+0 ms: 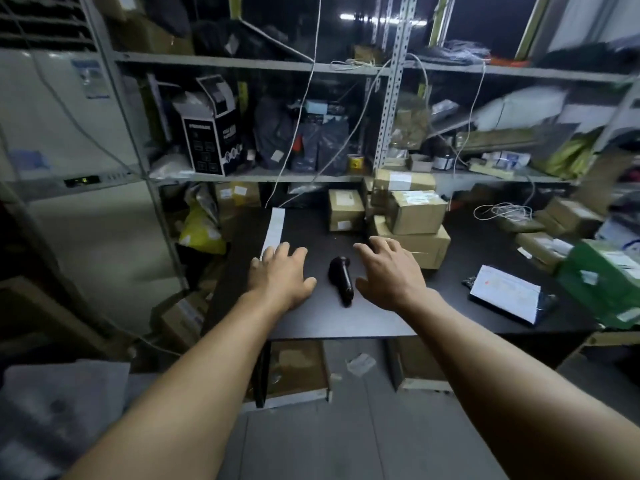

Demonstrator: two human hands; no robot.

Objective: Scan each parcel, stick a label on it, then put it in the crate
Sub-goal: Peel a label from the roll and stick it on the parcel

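Both hands hovered over the dark table [381,317], the left hand [282,271] and right hand [389,271] spread with loose fingers and holding nothing, the black scanner [341,278] lying on the top between them. Just beyond the left one lay a white label strip [273,230]. Farther back, the stacked parcels [412,220] were taped cardboard boxes, probably stiff and fairly light, best taken by opposite side faces; I could not pick out the crate.
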